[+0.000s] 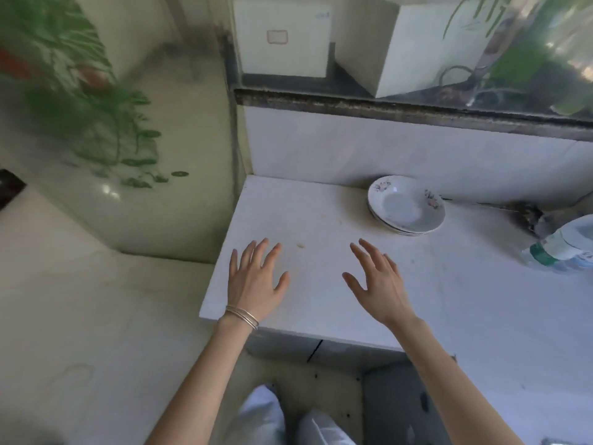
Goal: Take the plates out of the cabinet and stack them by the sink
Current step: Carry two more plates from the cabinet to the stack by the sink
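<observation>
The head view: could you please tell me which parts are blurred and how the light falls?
In the head view the plant at left is smeared with blur; the stack of plates, left hand and right hand read fairly sharp; light is soft, with faint shadows on the counter; glare washes out the window at top right.

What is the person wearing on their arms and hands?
Both arms are bare, with no sleeves showing. The left arm wears a few thin silver bangles at the wrist. The right arm wears nothing there, no watch or bracelet. There are no gloves, and no rings that show.
</observation>
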Motion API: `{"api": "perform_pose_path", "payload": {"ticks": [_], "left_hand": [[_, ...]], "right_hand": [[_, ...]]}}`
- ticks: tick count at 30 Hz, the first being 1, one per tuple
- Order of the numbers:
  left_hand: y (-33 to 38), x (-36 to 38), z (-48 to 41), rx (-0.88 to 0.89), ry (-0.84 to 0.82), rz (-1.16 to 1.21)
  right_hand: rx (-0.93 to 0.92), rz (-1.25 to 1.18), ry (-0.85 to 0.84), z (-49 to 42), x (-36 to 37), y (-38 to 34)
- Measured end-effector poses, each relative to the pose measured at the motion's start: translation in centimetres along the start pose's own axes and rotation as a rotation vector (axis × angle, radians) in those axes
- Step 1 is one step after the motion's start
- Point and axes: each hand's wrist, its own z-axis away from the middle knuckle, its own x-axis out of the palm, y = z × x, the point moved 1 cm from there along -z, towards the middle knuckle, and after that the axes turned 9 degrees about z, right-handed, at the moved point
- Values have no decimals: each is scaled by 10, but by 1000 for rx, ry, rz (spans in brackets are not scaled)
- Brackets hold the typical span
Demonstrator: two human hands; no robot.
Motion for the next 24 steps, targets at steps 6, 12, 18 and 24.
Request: {"api": "perform_pose_path", "payload": {"ticks": [6,12,18,24], "left_hand": [[-80,-47,47,-217,128,-16],[-174,-91,100,-374,189,-48],[-261,-138,143,-508,301,-100],[-335,-175,176,-605,318,-121]], "right_hand": [[-263,-11,-67,-41,23,-95],[-437,-63,-111,-76,45,-211],[-591,-117,-120,-102,61,-333],[-693,-120,-118,-115,75,-436]]}}
